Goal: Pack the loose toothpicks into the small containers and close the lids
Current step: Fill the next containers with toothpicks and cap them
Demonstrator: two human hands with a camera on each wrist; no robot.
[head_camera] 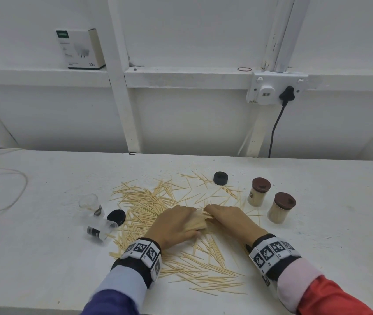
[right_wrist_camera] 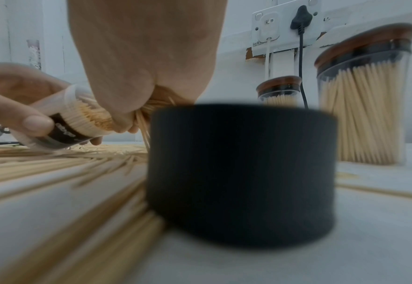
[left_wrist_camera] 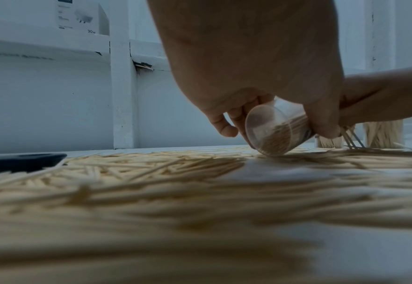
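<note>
Left hand (head_camera: 176, 223) has its grip wrapped round a clear container (left_wrist_camera: 275, 132) tilted low over the table (head_camera: 44, 258), mouth toward the right hand (head_camera: 228, 218), whose grip pinches a bundle of toothpicks (right_wrist_camera: 149, 109) at that mouth. Loose toothpicks (head_camera: 149, 201) litter the table around both hands. Two brown-lidded full containers (head_camera: 258, 194) stand to the right; the near black lid (right_wrist_camera: 241, 173) is blurred, probably a cap.

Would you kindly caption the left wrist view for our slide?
Left hand tilts a clear container while the right hand feeds in toothpicks.
</note>
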